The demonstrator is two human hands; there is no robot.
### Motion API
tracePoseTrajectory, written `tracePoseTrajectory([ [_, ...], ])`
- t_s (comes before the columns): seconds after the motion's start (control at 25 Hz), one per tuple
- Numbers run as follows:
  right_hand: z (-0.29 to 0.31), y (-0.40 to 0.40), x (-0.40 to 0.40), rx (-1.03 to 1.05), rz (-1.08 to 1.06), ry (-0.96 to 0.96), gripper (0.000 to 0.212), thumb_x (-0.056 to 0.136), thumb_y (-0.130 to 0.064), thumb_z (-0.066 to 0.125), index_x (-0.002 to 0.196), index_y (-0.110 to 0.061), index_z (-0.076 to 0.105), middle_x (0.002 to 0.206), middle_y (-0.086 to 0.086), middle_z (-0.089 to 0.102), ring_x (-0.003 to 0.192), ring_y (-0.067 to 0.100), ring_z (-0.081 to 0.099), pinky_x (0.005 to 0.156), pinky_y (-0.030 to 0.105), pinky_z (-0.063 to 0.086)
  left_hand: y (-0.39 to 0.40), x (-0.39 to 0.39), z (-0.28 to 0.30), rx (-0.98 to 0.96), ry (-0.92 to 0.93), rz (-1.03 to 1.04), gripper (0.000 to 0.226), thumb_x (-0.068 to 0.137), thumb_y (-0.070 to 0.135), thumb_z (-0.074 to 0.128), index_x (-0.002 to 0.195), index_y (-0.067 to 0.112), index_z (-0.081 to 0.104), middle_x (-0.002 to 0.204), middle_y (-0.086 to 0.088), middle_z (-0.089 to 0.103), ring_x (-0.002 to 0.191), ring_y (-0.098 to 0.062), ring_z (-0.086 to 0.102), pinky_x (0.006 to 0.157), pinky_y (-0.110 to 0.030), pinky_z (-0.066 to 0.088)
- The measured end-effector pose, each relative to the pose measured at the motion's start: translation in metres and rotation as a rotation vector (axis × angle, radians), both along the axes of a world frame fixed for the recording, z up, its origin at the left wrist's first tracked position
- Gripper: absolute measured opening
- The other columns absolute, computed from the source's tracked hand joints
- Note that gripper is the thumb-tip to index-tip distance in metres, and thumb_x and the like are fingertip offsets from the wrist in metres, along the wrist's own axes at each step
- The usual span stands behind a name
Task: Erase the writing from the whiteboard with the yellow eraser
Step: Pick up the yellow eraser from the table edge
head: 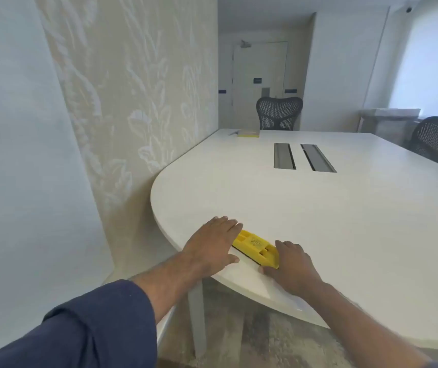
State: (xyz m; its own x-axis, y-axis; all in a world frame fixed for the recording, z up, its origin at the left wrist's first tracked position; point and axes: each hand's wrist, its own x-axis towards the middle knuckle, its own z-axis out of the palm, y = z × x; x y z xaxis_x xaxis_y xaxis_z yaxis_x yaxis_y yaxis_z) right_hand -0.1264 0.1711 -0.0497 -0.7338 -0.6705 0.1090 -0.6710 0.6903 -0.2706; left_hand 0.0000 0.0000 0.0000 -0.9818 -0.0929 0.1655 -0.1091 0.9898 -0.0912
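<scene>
With the eraser (255, 249) lying near the worktop (318, 208) edge between flat, spread-fingered hands, left hand (212, 244) overlapping one end, right hand (291, 264) touching the other, neither gripping, a nudge risks sliding it off.

I am finding no legible text anywhere. The yellow eraser (255, 249), lying at 6 o'clock on the table (345, 208), is carrying raised markings on its top face, but they are blurring beyond reading. At 12 o'clock, small dark signs (257, 81) on the far door (260, 75) are showing no readable characters.
</scene>
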Motion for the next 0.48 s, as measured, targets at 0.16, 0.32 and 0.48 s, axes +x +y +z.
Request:
tracePoseTrajectory([
  [0.16,-0.009,-0.007,-0.008,-0.081,0.024,-0.014,0.035,0.089,-0.042,0.062,0.113,-0.02,0.05,0.111,0.0,0.051,0.11,0.023,0.048,0.085,0.033,0.04,0.0,-0.023,-0.015,-0.037,-0.01,-0.042,0.079,0.098,0.037,0.059,0.16,0.014,0.014,0.167,-0.002,0.019,0.154,-0.022,0.013,0.125,-0.032,0.005],
  [0.32,-0.005,-0.008,-0.015,-0.193,0.155,-0.039,0.047,0.085,-0.03,0.068,0.127,-0.022,0.048,0.116,-0.003,0.051,0.11,0.02,0.045,0.089,0.035,0.041,-0.01,-0.033,-0.022,-0.05,0.003,-0.02,0.083,0.095,0.034,0.064,0.159,0.015,0.015,0.164,-0.002,0.023,0.152,-0.023,0.018,0.125,-0.034,0.009],
  [0.48,0.01,-0.016,-0.012,-0.273,0.252,0.004,0.054,0.085,-0.025,0.07,0.133,-0.022,0.047,0.121,-0.005,0.052,0.112,0.018,0.044,0.092,0.034,0.042,-0.023,-0.028,-0.013,-0.005,0.041,0.052,0.06,0.091,0.032,0.068,0.144,0.017,0.043,0.135,-0.002,0.051,0.123,-0.024,0.05,0.101,-0.033,0.038],
])
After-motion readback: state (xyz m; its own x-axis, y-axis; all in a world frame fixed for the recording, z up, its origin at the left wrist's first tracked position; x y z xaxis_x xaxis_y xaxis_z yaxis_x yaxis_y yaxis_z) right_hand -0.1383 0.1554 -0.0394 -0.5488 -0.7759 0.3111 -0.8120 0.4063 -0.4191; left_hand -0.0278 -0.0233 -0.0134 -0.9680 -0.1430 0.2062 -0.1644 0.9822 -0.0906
